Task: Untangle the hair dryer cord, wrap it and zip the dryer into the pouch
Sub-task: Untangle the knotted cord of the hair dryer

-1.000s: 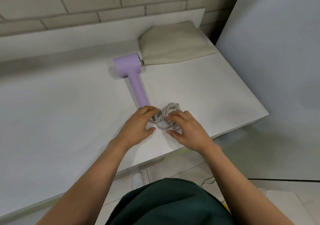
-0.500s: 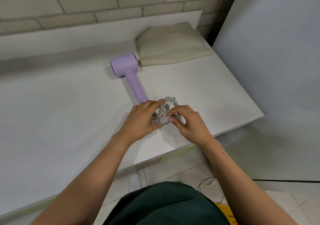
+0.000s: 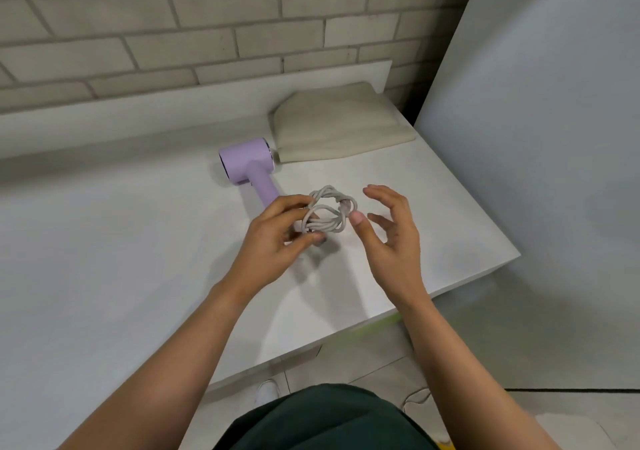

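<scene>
The left hand (image 3: 277, 238) pinches the tangled grey cord bundle (image 3: 327, 214) just above the white tabletop (image 3: 104, 241). The right hand (image 3: 391, 238) is spread wide, its thumb seemingly touching the cord. The lilac plastic hair dryer (image 3: 247, 162) lies with its head against the flat beige fabric pouch (image 3: 339, 127).

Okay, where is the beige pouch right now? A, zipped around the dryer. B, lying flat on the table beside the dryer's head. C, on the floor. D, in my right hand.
B: the pouch lies flat on the table next to the head of the hair dryer, which is outside it; the left hand grips the cord and the right hand is open.
</scene>
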`<action>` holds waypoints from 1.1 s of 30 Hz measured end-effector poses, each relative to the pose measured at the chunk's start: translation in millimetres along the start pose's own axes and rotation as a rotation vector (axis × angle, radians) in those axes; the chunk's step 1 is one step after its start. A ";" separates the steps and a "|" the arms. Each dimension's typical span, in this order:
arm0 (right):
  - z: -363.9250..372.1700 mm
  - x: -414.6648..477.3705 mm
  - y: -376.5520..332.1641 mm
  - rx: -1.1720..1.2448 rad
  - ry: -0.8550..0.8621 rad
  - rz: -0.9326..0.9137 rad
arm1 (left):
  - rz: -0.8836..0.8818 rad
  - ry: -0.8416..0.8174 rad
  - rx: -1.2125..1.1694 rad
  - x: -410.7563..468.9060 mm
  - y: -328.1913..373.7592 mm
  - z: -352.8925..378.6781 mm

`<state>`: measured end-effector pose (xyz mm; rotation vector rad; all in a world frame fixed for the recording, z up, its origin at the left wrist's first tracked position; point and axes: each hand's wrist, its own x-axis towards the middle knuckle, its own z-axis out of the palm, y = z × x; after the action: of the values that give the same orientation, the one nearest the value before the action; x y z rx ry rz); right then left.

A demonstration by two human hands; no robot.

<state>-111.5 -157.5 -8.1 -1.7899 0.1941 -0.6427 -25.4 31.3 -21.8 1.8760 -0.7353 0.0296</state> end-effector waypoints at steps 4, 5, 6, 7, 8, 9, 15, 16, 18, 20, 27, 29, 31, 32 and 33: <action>1.2 -4.6 0.5 0.068 -0.041 0.216 | -0.093 0.064 -0.051 5.7 0.9 -5.9; 1.6 -4.3 0.3 0.067 -0.083 0.234 | -0.110 0.067 -0.048 6.6 0.1 -8.0; 2.7 -3.8 -1.0 0.061 -0.128 0.248 | -0.136 0.069 -0.061 7.1 -0.4 -10.0; 4.7 -3.6 -2.4 0.056 -0.172 0.263 | -0.167 0.069 -0.087 7.5 -1.3 -12.0; 7.4 -3.4 -4.1 0.061 -0.215 0.289 | -0.196 0.069 -0.116 7.9 -1.8 -13.6; 10.9 -2.8 -4.8 0.072 -0.265 0.321 | -0.218 0.070 -0.141 8.5 -2.4 -15.1; 37.2 -3.5 -1.0 0.069 -0.335 0.344 | -0.225 0.061 -0.201 10.3 -2.2 -22.1; 39.0 -4.6 -2.2 0.059 -0.289 0.325 | -0.219 0.057 -0.166 10.1 -2.6 -23.0; 40.9 -8.2 -5.6 0.039 -0.230 0.285 | -0.211 0.026 -0.103 9.5 -3.0 -23.0; 43.0 -13.9 -9.8 0.054 -0.190 0.254 | -0.195 -0.021 -0.105 8.1 -0.9 -20.6; 49.4 -14.3 -44.5 0.255 -0.029 0.382 | -0.223 -0.333 -0.123 11.2 4.3 -15.7; 42.6 -4.8 -53.2 0.284 -0.043 0.456 | -0.226 -0.380 -0.073 9.5 4.6 -11.1; 33.3 9.2 -52.2 0.219 -0.122 0.464 | -0.167 -0.299 0.005 8.7 6.4 -5.1; 29.5 16.4 -51.0 0.163 -0.168 0.445 | -0.133 -0.266 0.048 9.2 7.2 -2.6; 26.6 22.7 -48.6 0.104 -0.202 0.415 | -0.111 -0.258 0.097 10.2 8.3 -0.7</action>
<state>-88.1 -129.7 39.5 -1.6350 0.3747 -0.1718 -21.0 25.1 -11.0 2.0344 -0.8139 -0.2555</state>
